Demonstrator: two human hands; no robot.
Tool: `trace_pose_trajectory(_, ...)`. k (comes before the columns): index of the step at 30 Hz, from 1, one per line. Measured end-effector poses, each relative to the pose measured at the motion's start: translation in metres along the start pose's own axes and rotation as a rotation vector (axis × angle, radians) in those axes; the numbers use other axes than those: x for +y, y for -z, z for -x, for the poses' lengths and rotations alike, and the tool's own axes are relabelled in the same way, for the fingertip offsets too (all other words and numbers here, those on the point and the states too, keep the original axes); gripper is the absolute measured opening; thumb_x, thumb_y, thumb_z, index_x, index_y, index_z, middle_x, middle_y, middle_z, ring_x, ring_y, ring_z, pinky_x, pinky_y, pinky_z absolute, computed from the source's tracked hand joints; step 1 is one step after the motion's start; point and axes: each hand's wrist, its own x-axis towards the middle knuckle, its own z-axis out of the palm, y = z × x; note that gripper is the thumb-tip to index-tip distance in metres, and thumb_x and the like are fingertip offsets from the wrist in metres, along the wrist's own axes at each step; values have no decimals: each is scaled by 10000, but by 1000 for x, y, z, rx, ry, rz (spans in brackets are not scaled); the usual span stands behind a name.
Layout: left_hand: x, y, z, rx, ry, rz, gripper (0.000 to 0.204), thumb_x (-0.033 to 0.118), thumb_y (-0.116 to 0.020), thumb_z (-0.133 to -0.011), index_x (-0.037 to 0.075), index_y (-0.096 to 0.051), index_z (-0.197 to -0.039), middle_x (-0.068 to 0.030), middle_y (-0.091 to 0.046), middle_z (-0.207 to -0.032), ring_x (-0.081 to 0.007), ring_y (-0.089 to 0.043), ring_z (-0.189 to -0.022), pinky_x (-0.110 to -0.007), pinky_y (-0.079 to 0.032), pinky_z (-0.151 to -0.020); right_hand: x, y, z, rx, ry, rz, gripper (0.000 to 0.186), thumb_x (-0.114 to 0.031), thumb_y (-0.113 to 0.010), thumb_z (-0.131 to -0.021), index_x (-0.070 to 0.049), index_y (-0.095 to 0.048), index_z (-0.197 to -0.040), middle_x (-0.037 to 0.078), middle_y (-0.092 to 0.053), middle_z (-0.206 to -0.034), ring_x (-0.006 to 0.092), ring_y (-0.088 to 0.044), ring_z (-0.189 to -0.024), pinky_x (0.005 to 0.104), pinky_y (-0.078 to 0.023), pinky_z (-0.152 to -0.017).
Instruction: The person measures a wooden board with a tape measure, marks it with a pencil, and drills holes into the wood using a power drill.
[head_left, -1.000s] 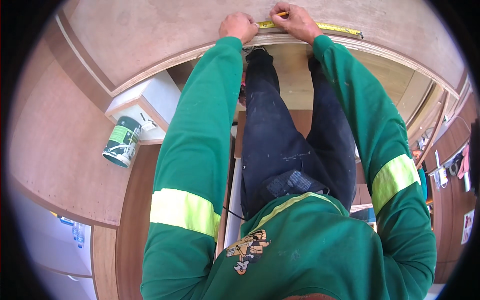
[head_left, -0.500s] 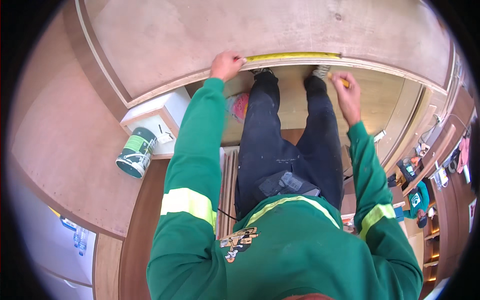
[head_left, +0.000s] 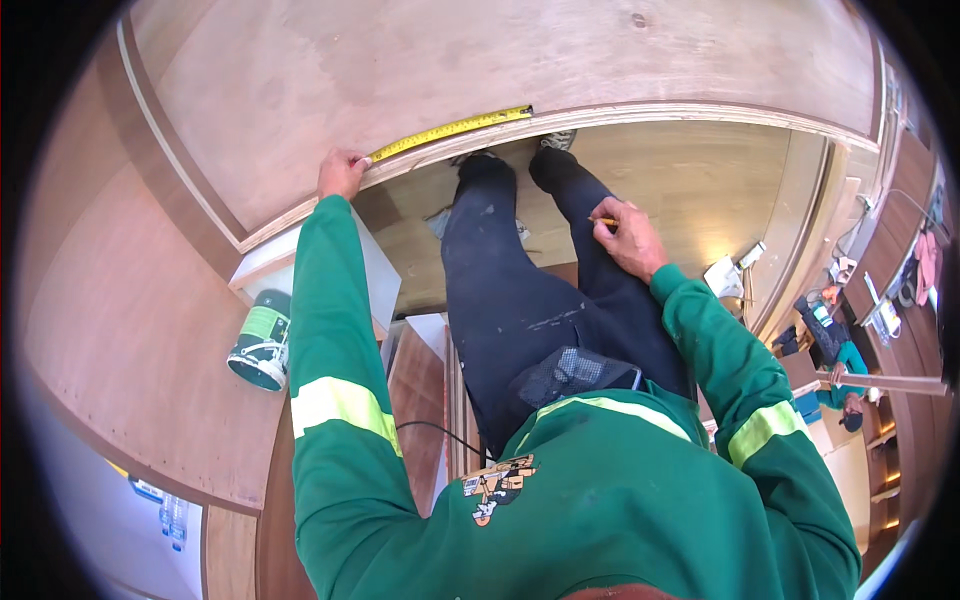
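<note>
My left hand [head_left: 342,174] pinches one end of a yellow tape measure [head_left: 450,132] at the front edge of a large plywood panel [head_left: 640,60]. The blade lies on the panel, slanting slightly away from that edge, and its dark-tipped far end points right. Over my right thigh, my right hand [head_left: 630,240] is closed around a yellow pencil [head_left: 608,221], mostly hidden by the fingers.
A green-labelled paint bucket [head_left: 262,340] stands left of my left arm beside a white box-like unit [head_left: 340,270]. Boards [head_left: 415,390] and a dark cable [head_left: 440,428] are near my legs. At far right, a co-worker [head_left: 845,375] is near a long board [head_left: 885,383].
My left hand and the tape measure have shifted left along the panel's edge. My right hand, still with the pencil, has moved left and down, away from the edge toward my thigh.
</note>
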Motion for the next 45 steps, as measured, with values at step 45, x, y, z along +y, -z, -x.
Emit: trace_pose_trajectory(45, -5, -9, -16, -81, -20, -30, 272, 392, -700, -855, 153, -773, -961, -111, -734, -972, -303, -684, -956, -432, -534, -848, -130, -115, -87, 78, 173, -155, 191, -153, -642, -888, -14, -655, -1018, 167, -697, -918, 295, -679, -889, 371, -530, -819)
